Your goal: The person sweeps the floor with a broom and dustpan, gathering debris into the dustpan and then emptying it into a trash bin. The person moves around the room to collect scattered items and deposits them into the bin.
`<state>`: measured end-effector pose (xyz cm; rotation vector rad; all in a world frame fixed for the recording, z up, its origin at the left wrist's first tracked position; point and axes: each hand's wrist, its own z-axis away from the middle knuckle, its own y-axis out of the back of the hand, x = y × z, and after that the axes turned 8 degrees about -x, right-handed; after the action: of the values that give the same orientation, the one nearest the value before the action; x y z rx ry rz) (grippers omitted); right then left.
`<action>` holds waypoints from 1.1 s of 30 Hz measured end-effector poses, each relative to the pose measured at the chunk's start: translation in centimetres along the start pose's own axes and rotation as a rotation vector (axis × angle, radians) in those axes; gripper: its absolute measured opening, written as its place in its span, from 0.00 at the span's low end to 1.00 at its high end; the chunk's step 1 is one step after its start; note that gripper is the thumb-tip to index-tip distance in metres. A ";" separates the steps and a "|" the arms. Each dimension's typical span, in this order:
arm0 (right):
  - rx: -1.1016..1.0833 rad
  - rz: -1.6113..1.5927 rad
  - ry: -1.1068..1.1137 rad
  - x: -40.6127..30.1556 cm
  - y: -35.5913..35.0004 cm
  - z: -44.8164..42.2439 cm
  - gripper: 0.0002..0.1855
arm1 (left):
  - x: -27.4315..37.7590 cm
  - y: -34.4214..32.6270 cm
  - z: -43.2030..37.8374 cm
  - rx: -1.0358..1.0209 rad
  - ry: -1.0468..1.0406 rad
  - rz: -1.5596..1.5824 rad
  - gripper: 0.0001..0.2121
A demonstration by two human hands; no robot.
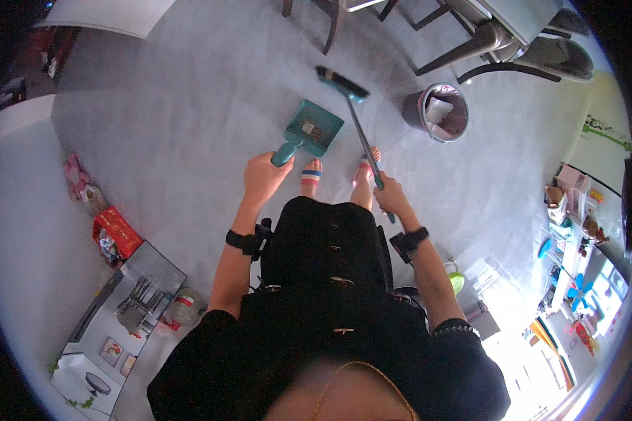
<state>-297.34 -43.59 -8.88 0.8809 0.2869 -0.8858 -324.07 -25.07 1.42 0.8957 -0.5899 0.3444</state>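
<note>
My left hand (266,178) is closed around the handle of a green plastic dustpan (324,117). Bits of debris and a small pale piece with markings lie in the pan. In my right hand (393,196) is the grip end of a long-handled broom (365,138). Its dark, bristled broom head (342,84) is beyond the dustpan, to its upper right, and does not touch it. A grey waste bin (410,110) stands right of the broom, with a pink liner and white refuse inside.
Dark chairs (466,48) and a table (529,18) stand at the upper right. A red box (128,230) and a framed mirror (152,273) are along the left wall. Shelves with many items line the right side. My sandalled feet are just below the dustpan and broom.
</note>
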 end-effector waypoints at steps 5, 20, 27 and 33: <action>-0.281 -0.500 -0.291 -8.7 11.9 5.0 0.23 | -3.8 0.9 1.1 0.036 -0.056 -0.020 0.18; -0.080 0.164 0.128 -7.4 -5.3 -6.0 0.22 | -7.1 4.7 3.7 0.054 0.114 0.050 0.18; -0.215 -0.636 -0.353 -9.5 4.5 11.1 0.29 | -7.5 5.2 3.8 -0.033 -0.052 -0.089 0.17; 0.056 -0.486 -0.309 -6.6 1.5 11.3 0.27 | -5.1 5.4 3.1 -0.104 -0.167 -0.173 0.16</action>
<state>-301.73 -48.18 2.67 0.7211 0.2094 -1.4706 -331.93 -24.65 3.17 0.8733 -0.6731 0.0824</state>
